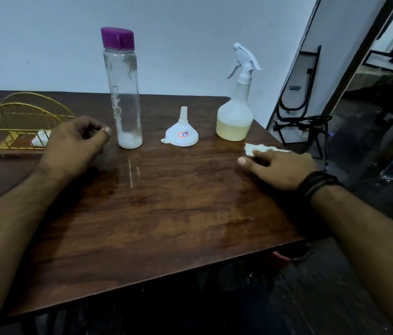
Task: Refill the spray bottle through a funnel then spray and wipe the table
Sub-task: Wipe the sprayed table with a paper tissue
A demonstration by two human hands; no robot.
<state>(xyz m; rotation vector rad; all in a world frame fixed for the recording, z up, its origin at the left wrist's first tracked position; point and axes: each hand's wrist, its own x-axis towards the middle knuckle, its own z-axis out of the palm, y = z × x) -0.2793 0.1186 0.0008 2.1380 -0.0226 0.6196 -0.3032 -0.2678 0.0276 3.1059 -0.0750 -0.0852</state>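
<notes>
Head view: right hand [280, 166] presses a white tissue [263, 149] flat near the table [166, 213] edge, just below the upright spray bottle [236, 112], while the left hand [74, 143], loosely curled and empty, rests farther off beside the purple-capped bottle [124, 93].

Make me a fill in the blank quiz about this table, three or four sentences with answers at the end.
1. The tall clear bottle has a ____ cap.
2. The funnel stands with its spout pointing ____.
3. The liquid in the spray bottle is pale ____.
4. The right hand rests on a white ____ near the table edge.

Missing words: purple; up; yellow; tissue
</notes>
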